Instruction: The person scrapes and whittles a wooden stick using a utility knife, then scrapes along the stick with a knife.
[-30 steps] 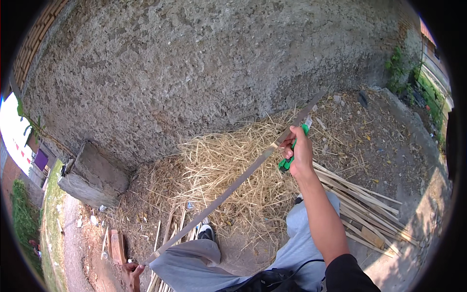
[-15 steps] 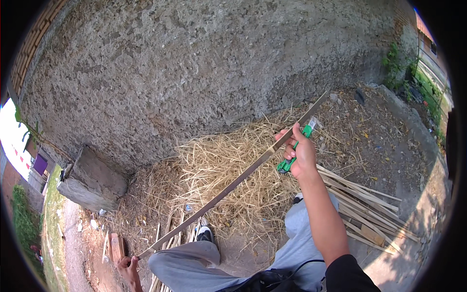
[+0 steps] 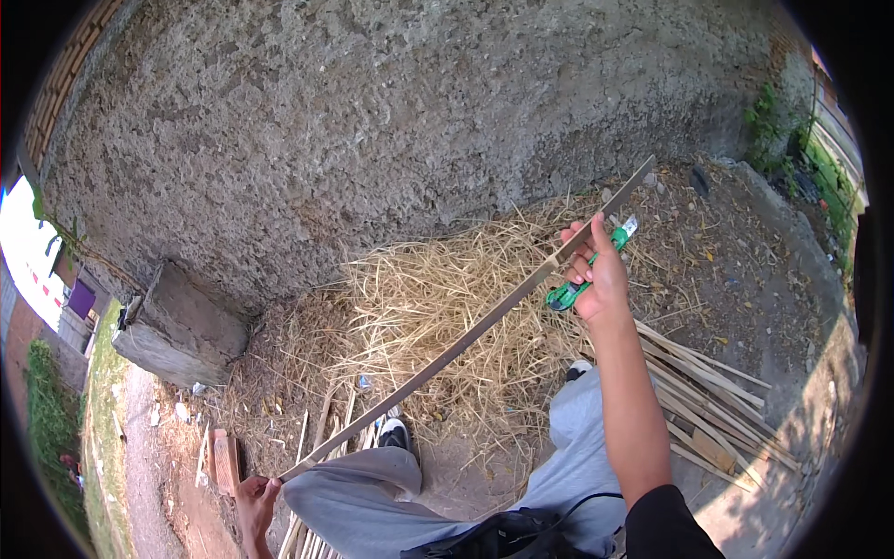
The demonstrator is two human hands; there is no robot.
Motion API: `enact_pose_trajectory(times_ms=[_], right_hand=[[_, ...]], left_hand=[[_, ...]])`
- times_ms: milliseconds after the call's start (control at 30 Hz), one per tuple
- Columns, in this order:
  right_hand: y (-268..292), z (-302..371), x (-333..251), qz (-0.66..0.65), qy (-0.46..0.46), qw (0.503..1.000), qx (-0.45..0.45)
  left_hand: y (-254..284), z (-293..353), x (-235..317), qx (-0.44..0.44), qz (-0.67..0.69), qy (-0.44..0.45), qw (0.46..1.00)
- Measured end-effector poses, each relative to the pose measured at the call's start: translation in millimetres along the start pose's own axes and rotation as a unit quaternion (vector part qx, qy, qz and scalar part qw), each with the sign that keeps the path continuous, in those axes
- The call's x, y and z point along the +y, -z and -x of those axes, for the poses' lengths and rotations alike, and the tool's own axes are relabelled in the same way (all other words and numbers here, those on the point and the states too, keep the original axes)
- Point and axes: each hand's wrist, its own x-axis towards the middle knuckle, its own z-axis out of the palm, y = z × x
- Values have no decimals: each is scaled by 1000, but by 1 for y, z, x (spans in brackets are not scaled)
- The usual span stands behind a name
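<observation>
A long, thin bamboo strip (image 3: pixel 438 361) with a pale node band runs slantwise over my left knee, from lower left up to the right. My left hand (image 3: pixel 255 501) pinches its near end between thumb and fingers. Farther up, my right hand (image 3: pixel 601 275) has thumb and fingers closed around the strip. Against the palm of that same hand lies a green utility knife (image 3: pixel 566 296), its metal tip pointing up and right.
Pale shavings (image 3: pixel 447 317) are heaped before a rough wall (image 3: pixel 391 130). Split bamboo strips (image 3: pixel 708 401) lie at the right, more strips (image 3: pixel 321 456) by my left foot. A concrete block (image 3: pixel 182 326) stands at left, with a reddish wooden block (image 3: pixel 223 461) near my left hand.
My right hand has shifted slightly right and up with the strip and knife. My left hand has moved a little right, and the strip's far end has risen slightly.
</observation>
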Motion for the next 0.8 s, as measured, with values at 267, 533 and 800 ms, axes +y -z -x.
enact_pose_trajectory(times_ms=[267, 533, 800], right_hand=[[6, -10, -5, -68, 53, 995, -41], [12, -21, -1, -96, 44, 993, -60], [10, -30, 12, -54, 41, 997, -23]], left_hand=[[-7, 12, 49, -122, -134, 34, 983], [-54, 46, 146, -112, -221, -263, 932], [-146, -12, 180, -222, -234, -378, 868]])
